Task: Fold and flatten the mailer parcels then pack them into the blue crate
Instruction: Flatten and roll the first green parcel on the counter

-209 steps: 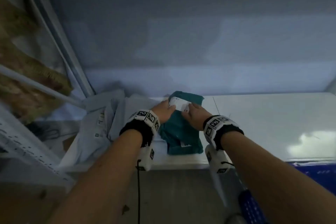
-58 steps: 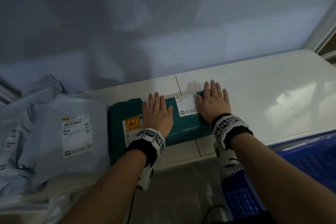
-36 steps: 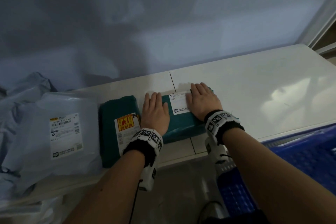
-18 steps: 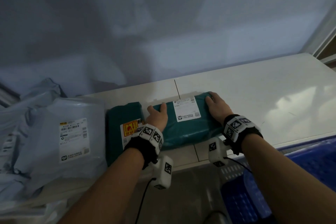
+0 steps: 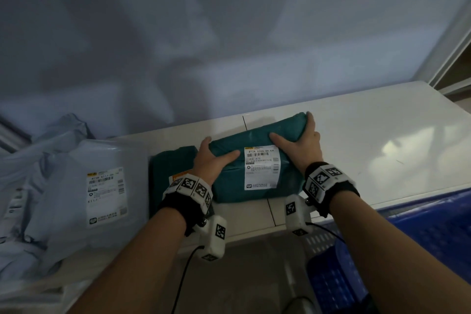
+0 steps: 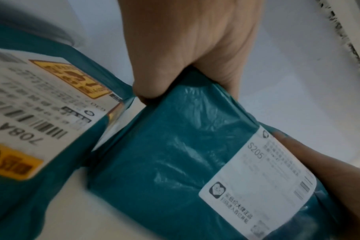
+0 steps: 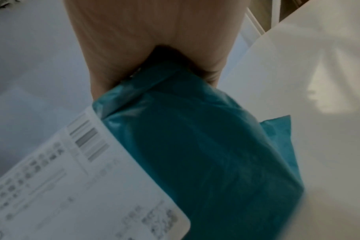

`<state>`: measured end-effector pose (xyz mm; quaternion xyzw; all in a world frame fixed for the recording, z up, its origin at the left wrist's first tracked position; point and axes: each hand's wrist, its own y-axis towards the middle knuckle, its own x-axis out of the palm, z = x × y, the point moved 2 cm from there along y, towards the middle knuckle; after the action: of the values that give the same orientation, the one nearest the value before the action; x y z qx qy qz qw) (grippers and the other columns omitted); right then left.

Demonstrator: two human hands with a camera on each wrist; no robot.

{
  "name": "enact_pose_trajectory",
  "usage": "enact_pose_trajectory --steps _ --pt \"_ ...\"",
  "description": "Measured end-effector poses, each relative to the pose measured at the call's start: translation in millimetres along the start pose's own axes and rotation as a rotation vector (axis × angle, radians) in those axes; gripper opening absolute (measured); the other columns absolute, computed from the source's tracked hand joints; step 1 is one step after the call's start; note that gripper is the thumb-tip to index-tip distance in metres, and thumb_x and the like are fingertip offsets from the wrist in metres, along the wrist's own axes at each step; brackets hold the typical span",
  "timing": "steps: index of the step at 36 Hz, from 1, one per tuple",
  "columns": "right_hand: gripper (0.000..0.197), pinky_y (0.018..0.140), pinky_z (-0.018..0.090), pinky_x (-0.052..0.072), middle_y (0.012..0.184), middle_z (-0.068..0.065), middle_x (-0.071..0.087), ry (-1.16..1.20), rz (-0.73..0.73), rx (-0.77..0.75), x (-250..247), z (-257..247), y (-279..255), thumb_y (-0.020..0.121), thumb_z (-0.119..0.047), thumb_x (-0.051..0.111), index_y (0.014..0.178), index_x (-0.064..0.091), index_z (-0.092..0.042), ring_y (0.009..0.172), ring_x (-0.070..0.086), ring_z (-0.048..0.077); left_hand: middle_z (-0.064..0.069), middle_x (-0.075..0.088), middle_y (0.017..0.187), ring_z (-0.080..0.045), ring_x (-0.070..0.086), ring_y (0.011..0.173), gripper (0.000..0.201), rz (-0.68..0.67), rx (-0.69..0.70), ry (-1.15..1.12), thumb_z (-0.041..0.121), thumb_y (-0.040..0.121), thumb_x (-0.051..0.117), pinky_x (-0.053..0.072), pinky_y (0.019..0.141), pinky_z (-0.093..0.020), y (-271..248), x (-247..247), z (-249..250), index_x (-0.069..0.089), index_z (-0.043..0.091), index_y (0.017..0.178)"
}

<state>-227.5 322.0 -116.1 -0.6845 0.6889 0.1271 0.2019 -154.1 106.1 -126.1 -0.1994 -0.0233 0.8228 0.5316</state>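
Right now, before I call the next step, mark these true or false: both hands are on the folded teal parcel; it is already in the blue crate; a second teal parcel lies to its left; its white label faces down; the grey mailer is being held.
1. Both hands hold the folded teal parcel. True: left hand and right hand grip its ends.
2. It is in the blue crate. False: it is over the white table.
3. A second teal parcel lies to its left. True.
4. Its white label faces down. False: it faces up.
5. The grey mailer is held. False: no hand touches it.
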Motion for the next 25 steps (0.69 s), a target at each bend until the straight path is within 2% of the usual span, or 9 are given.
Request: enact_pose_trajectory --steps 2,4,6,8,12,16,19,22,25 --pt "0.092 0.102 0.047 0.044 0.133 0.010 0.036 -0.144 -0.043 -0.004 2 -1 -1 0.070 -0.060 0.073 0.143 0.028 -0.027 0.117 0.050 0.031 -0.002 0.058 0.125 -0.020 0.057 0.113 0.080 0.002 0.017 0.029 0.039 0.065 0.087 0.046 0.103 -0.041 0 -1 -1 0.046 0.018 0.130" --pt "0.075 0.101 0.042 0.045 0.130 0.008 0.037 -0.180 -0.077 -0.010 3 2 0 0.072 -0.057 0.073 0.129 0.044 -0.017 0.111 0.052 0.028 -0.002 0.061 0.115 -0.019 0.061 0.104 0.069 -0.005 0.038 0.009 0.037 0.065 0.087 0.051 0.097 -0.040 0 -2 -1 0.051 0.017 0.120" --pt "0.064 0.098 0.040 0.047 0.126 0.007 0.046 -0.111 -0.101 -0.007 5 5 2 0.073 -0.052 0.074 0.118 0.051 -0.013 0.104 0.054 0.022 -0.004 0.063 0.110 -0.019 0.063 0.100 0.057 0.011 0.064 -0.005 0.034 0.069 0.085 0.053 0.092 -0.038 -1 -4 -3 0.054 0.015 0.113" --pt "0.054 0.093 0.042 0.051 0.115 0.005 0.059 -0.049 -0.104 0.012 5 6 2 0.076 -0.049 0.073 0.113 0.053 -0.015 0.100 0.059 0.023 -0.006 0.065 0.106 -0.020 0.064 0.096 0.047 0.045 0.087 -0.007 0.036 0.071 0.083 0.054 0.090 -0.040 1 -6 -5 0.057 0.014 0.104" --pt "0.042 0.091 0.043 0.050 0.108 0.006 0.065 -0.041 -0.090 0.031 4 7 3 0.085 -0.045 0.065 0.111 0.055 -0.014 0.099 0.061 0.027 -0.010 0.066 0.097 -0.025 0.064 0.092 0.031 0.096 0.128 0.063 0.040 0.078 0.076 0.052 0.087 -0.042 7 -8 -6 0.057 0.015 0.083" --pt "0.034 0.085 0.038 0.050 0.105 0.009 0.065 -0.043 -0.075 0.023 6 8 8 0.091 -0.042 0.058 0.106 0.057 -0.011 0.095 0.060 0.028 -0.007 0.058 0.080 -0.021 0.056 0.077 0.030 0.136 0.172 0.121 0.032 0.085 0.068 0.043 0.069 -0.030 11 -8 -4 0.049 0.015 0.070" --pt "0.032 0.082 0.035 0.047 0.103 0.012 0.065 -0.075 -0.059 0.012 7 8 10 0.095 -0.039 0.051 0.104 0.058 -0.009 0.095 0.059 0.030 0.002 0.051 0.069 -0.015 0.049 0.071 0.030 0.169 0.201 0.179 0.025 0.090 0.063 0.036 0.058 -0.017 11 -7 -1 0.046 0.014 0.068" --pt "0.029 0.081 0.035 0.045 0.101 0.014 0.063 -0.091 -0.054 0.031 8 8 11 0.097 -0.036 0.046 0.100 0.056 -0.008 0.097 0.059 0.033 0.000 0.052 0.073 -0.018 0.051 0.077 0.023 0.185 0.203 0.294 0.024 0.096 0.054 0.036 0.054 -0.012 10 -2 6 0.049 0.010 0.078" --pt "0.028 0.076 0.032 0.040 0.105 0.017 0.062 -0.124 -0.053 0.034 8 10 11 0.098 -0.034 0.043 0.107 0.053 -0.009 0.100 0.057 0.035 -0.007 0.059 0.109 -0.026 0.054 0.103 0.015 0.238 0.294 0.717 0.022 0.098 0.047 0.045 0.086 -0.032 5 5 19 0.056 0.013 0.106"
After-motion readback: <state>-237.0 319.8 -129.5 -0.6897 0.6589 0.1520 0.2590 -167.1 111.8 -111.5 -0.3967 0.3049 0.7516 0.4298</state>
